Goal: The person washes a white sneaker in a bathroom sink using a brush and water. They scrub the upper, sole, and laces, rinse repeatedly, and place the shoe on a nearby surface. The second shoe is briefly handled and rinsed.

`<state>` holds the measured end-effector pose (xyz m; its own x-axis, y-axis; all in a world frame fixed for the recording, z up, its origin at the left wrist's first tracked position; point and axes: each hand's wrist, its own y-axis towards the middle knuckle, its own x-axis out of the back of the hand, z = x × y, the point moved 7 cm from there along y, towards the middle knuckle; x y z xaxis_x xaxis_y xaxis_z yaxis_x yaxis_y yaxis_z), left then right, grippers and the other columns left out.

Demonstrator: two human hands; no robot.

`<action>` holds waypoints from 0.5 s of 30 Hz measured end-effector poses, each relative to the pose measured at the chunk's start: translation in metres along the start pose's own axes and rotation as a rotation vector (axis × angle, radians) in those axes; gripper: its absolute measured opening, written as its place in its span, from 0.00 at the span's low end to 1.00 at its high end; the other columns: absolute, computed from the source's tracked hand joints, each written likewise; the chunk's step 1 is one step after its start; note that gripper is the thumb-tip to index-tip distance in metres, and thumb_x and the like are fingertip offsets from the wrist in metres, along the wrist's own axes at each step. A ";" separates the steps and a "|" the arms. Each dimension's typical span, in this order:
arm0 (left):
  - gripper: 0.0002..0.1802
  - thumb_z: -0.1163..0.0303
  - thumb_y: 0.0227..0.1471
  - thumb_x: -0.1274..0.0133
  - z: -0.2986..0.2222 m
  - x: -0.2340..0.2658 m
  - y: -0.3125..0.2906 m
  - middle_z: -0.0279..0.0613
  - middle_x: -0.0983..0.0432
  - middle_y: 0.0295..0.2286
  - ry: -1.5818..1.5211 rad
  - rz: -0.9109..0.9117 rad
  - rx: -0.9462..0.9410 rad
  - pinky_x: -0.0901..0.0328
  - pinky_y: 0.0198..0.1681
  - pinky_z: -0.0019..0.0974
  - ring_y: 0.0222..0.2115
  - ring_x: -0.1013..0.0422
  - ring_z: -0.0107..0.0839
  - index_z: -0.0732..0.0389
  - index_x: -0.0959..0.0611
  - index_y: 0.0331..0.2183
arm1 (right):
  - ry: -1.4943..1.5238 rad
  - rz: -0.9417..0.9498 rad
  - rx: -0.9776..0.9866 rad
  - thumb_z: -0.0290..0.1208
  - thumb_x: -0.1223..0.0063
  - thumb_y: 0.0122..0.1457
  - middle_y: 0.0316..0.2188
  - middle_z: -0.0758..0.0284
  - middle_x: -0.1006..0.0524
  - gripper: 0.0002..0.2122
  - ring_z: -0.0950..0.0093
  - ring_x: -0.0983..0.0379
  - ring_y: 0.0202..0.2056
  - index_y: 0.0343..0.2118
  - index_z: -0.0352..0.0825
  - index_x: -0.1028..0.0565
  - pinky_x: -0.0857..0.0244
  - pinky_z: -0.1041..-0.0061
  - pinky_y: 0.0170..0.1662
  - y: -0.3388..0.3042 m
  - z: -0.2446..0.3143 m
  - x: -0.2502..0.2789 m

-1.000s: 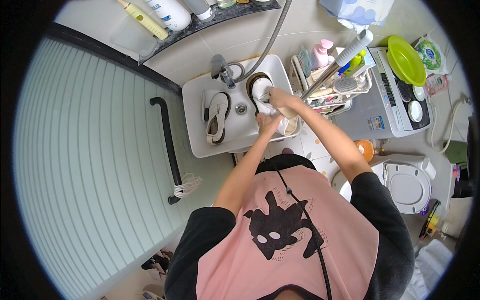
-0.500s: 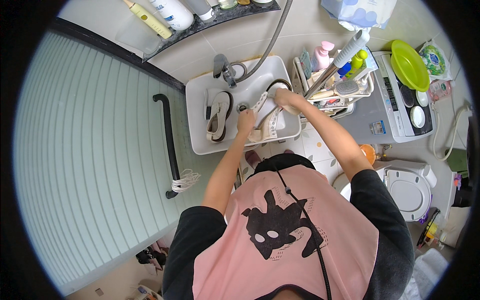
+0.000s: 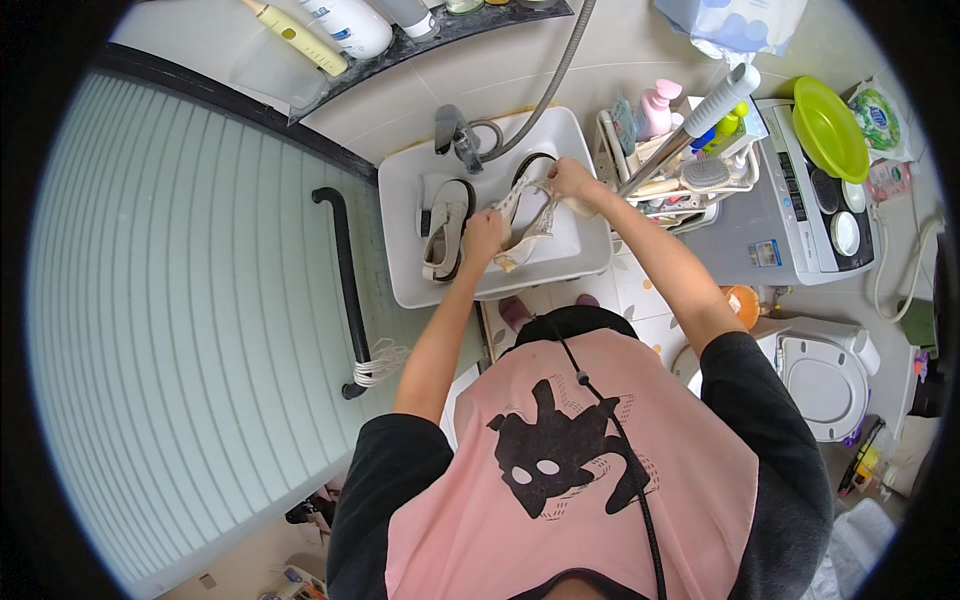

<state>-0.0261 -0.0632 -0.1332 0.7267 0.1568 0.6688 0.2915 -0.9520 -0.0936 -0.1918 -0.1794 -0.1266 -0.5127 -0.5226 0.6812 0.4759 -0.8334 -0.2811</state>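
Over the white sink [image 3: 400,285], both hands grip a cream-white shoe [image 3: 540,228] with eyelets along its opening and a dark-edged sole. My left hand [image 3: 484,235] is closed on its left side, while the fingers of my right hand [image 3: 572,182] pinch its right upper edge. Between them the shoe's opening is spread apart. A second, similar shoe [image 3: 455,215] lies in the sink's left part, just left of my left hand. Behind it lies a small whitish item with a dark edge, possibly a brush [image 3: 424,215]. The grey faucet [image 3: 460,140] stands at the far rim.
Right of the sink, a storage rack [image 3: 735,185] holds bottles and a hairbrush, with a grey-handled pole [image 3: 700,115] leaning across it. Farther right stand a washing machine [image 3: 735,235] carrying a green basin [image 3: 830,130], and a toilet [image 3: 822,388]. A ribbed glass door [image 3: 200,300] fills the left.
My hands have drawn the shoe's opening wider, the left hand shifting left and the right slightly up. The shoe's near flap has turned upward, away from the sink's front edge.
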 end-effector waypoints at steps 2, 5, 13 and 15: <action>0.20 0.60 0.43 0.63 -0.015 0.007 -0.004 0.58 0.30 0.22 0.027 -0.018 0.000 0.40 0.29 0.48 0.26 0.34 0.54 0.67 0.24 0.23 | 0.069 0.066 -0.036 0.29 0.46 0.39 0.28 0.56 0.26 0.15 0.67 0.28 0.31 0.31 0.26 0.27 0.35 0.73 0.35 0.000 0.001 -0.005; 0.19 0.60 0.43 0.63 -0.018 0.010 -0.005 0.58 0.30 0.21 0.074 -0.027 -0.013 0.40 0.30 0.48 0.26 0.33 0.54 0.67 0.25 0.21 | 0.461 0.187 -0.137 0.30 0.47 0.42 0.30 0.61 0.26 0.16 0.70 0.29 0.31 0.35 0.27 0.29 0.35 0.73 0.35 -0.006 -0.004 -0.023; 0.18 0.61 0.44 0.63 -0.018 0.007 -0.004 0.58 0.30 0.22 0.189 0.028 -0.032 0.40 0.31 0.50 0.26 0.33 0.55 0.66 0.25 0.21 | 1.373 0.211 -0.378 0.37 0.54 0.48 0.36 0.65 0.30 0.14 0.74 0.32 0.36 0.35 0.35 0.30 0.36 0.75 0.36 -0.019 -0.010 -0.059; 0.18 0.61 0.44 0.63 -0.016 0.008 -0.005 0.58 0.30 0.22 0.200 0.021 -0.010 0.40 0.31 0.50 0.26 0.34 0.56 0.66 0.26 0.22 | 1.337 0.213 -0.448 0.38 0.53 0.47 0.46 0.62 0.36 0.14 0.71 0.38 0.45 0.34 0.36 0.30 0.40 0.73 0.43 -0.037 0.010 -0.068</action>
<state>-0.0320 -0.0612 -0.1156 0.5944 0.0823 0.8000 0.2706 -0.9572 -0.1026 -0.1676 -0.1117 -0.1561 -0.8586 -0.2063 -0.4692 0.4948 -0.5725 -0.6538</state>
